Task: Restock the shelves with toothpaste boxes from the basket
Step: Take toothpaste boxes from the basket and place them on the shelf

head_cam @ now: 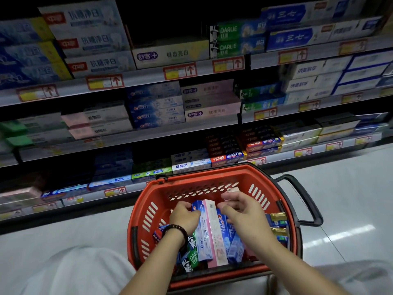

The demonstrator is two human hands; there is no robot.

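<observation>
A red plastic basket [187,186] stands on the floor below me, holding several toothpaste boxes. My left hand [184,216] grips the left side of a light blue box [202,235] that stands tilted in the basket. Beside it lies a pink box [213,231], then a blue Crest box [228,237]. My right hand [242,211] has its fingers curled over the top ends of the pink and blue boxes. Green Darlie boxes [191,258] lie lower left in the basket. Shelves [148,75] of toothpaste rise in front.
The basket's black handle [306,201] sticks out to the right. An empty dark gap [165,24] sits on the upper shelf above a yellow-white box. Price tags line each shelf edge. Pale shiny floor [340,199] spreads to the right; my knees show at the bottom corners.
</observation>
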